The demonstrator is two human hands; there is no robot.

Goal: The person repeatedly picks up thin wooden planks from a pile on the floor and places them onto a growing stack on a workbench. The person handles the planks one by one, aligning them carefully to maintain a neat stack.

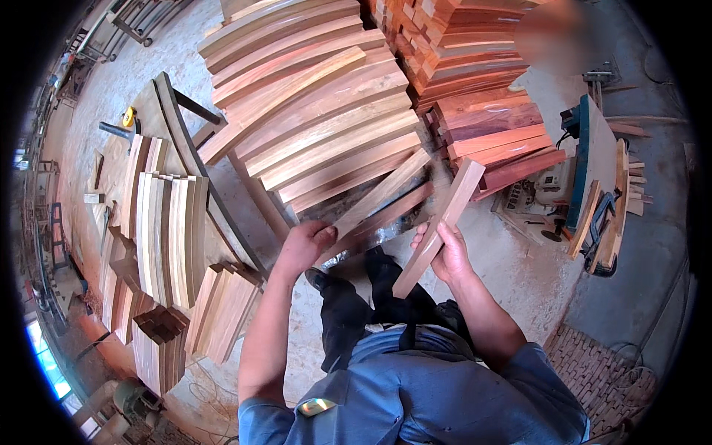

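In front of me my right hand (450, 251) grips a light-brown wooden strip (458, 194), square-edged and held at a slant, with its far end up to the right and its near end close to my waist. My left hand (306, 247) is closed at the near end of another pale wooden strip (384, 193), which slants away along the front of a large wood stack. Part of the left fingers is hidden behind the hand. The stack (326, 126) is made of long pale and pinkish strips in layers, with one strip lying crosswise on top.
Reddish wood piles (489, 130) stand at the far right of the stack. To the left, a worktable (167, 104) bears bundles of strips (174, 237) and a yellow tape measure (129, 116). A green-edged machine table (591, 156) stands on the right, with a clamp (604, 230) nearby.
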